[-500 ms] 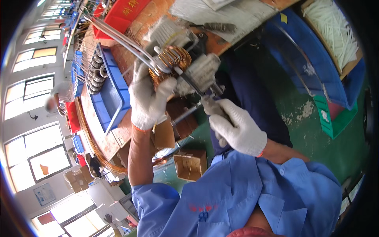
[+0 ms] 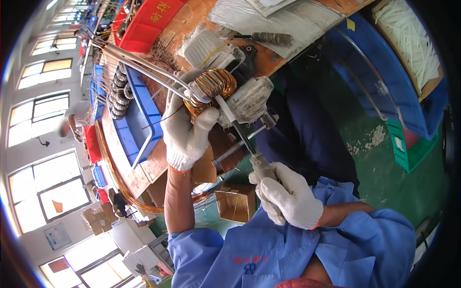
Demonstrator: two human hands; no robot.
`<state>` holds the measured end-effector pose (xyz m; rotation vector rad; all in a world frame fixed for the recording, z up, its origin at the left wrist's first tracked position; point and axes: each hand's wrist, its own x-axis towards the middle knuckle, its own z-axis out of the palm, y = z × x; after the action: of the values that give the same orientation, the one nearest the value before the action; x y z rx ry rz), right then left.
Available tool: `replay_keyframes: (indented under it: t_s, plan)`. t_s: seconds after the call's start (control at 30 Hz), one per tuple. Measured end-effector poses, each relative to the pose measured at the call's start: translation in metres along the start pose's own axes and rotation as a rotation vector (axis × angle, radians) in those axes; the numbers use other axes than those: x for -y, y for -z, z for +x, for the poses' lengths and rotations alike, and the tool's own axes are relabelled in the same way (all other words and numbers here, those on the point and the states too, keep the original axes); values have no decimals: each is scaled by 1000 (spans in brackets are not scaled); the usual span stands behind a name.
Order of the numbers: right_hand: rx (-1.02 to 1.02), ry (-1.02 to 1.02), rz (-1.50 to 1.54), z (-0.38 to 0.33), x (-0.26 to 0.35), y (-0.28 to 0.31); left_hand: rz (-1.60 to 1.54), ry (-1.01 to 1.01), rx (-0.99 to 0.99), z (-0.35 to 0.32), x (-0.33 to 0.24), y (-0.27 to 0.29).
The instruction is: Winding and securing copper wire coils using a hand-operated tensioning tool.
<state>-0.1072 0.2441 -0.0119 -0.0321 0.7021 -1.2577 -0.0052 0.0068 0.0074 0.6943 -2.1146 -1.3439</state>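
L hand (image 2: pixel 186 132) w/ coil (image 2: pixel 222 85) (R hand (image 2: pixel 292 198) w/ tool (image 2: pixel 260 163))

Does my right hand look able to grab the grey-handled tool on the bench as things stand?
Probably not at once: your right hand is closed around another handle, and the whitish block crowds the direct path. Nothing appears to cover the grey-handled tool itself.
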Motion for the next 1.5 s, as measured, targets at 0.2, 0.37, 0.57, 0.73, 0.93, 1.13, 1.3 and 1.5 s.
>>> replay_keyframes:
  t_s: [0.2,0.37,0.57,0.73,0.93,1.13,1.3,1.5]
  plan:
    - [-9,-16,-100,-28,0,29,11,-22,36,2,6,0]
    - [-142,78,-362,-74,-29,86,40,-14,45,1,0,1]
    - [-393,209,-659,-119,-19,184,806,-44,95,-20,-48,36]
    - [-591,690,-1124,-27,79,167,1081,-69,384,-48,-138,-11]
    - [-619,1316,-1733,71,161,80,1536,-713,411,36,-125,-52]
    - [120,255,-268,107,-2,82,1644,-189,825,86,-139,-42]
    - [595,400,568,126,-36,8,1699,141,986,100,-161,-70]
    - [718,477,480,152,-31,38,1814,242,1116,118,-152,-98]
